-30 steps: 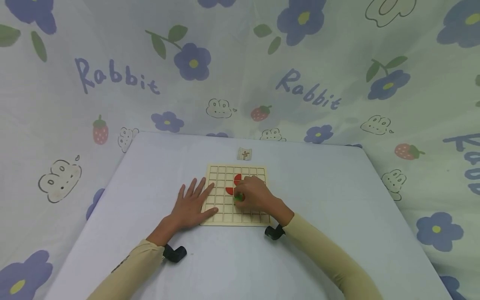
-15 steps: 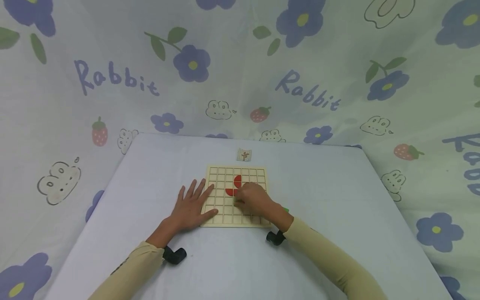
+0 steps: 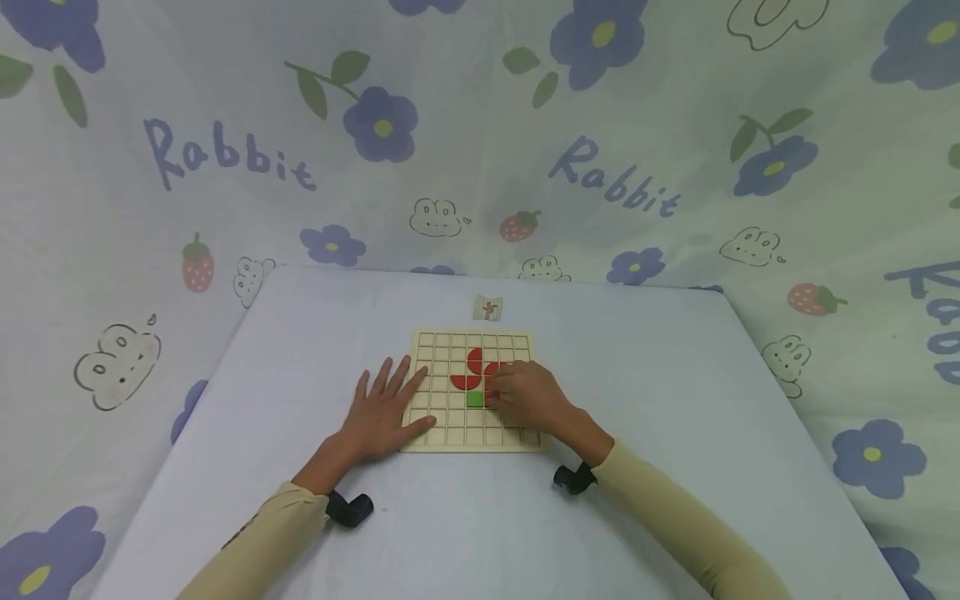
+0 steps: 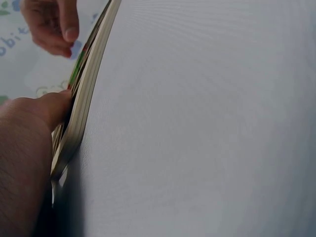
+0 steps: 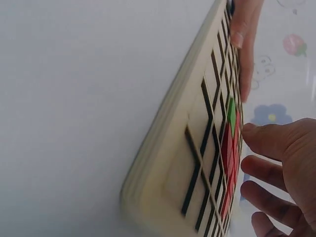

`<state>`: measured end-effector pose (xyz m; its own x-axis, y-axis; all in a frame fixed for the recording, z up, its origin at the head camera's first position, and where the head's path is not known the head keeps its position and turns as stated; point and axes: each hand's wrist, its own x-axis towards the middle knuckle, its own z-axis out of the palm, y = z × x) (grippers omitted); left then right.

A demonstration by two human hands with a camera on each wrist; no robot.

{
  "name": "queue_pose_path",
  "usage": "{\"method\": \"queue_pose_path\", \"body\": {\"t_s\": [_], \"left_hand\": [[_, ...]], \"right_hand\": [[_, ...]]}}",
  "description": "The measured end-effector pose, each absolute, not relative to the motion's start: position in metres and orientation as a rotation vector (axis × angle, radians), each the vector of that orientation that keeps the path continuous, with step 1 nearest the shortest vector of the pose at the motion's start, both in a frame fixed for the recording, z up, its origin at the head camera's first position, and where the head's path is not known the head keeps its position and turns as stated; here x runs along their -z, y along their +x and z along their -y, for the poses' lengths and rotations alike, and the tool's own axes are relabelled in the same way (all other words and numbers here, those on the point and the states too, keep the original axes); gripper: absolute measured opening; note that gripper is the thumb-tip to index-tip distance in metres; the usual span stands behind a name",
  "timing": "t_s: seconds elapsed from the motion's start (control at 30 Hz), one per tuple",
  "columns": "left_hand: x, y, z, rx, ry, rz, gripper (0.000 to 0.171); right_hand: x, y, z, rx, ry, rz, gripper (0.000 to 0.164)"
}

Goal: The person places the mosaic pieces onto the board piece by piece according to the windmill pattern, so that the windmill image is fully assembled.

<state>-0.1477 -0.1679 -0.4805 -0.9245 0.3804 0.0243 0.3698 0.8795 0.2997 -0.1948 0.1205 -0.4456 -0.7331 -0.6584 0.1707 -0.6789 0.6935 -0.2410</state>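
A pale wooden board (image 3: 448, 417) with a square grid lies on the table. My left hand (image 3: 378, 414) rests on its left edge, fingers spread and straight. On the grid are a half-round red piece (image 3: 476, 361), a second half-round red piece (image 3: 465, 382) and another red piece (image 3: 493, 367), partly covered by my right hand (image 3: 532, 396). A green square piece (image 3: 475, 399) sits in a cell just left of the right fingertips. In the right wrist view, the right thumb and fingers (image 5: 269, 170) stand apart beside the red pieces, with nothing visible between them.
Beyond the board lies a small card (image 3: 487, 307) with a pinwheel-like picture. The white table (image 3: 637, 358) reaches back to a patterned cloth (image 3: 465, 150). A black wrist device (image 3: 349, 509) hangs under the left wrist, and another black device (image 3: 574, 479) under the right.
My right hand has moved right, off the green piece it was pinching, which now shows in a cell. A green bit beside the right wrist has gone from sight. My left hand stays put.
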Motion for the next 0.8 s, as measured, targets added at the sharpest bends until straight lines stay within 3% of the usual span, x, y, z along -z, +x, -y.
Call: {"method": "queue_pose_path", "body": {"t_s": [0.33,0.8], "left_hand": [[0.48,-0.149,0.169,-0.461,0.594,-3.011,0.087],[0.476,-0.147,0.167,-0.455,0.599,-3.019,0.087]], "right_hand": [[0.44,-0.189,-0.183,-0.514,0.81,3.064,0.007],[0.451,-0.163,-0.224,-0.571,0.954,2.974,0.018]]}}
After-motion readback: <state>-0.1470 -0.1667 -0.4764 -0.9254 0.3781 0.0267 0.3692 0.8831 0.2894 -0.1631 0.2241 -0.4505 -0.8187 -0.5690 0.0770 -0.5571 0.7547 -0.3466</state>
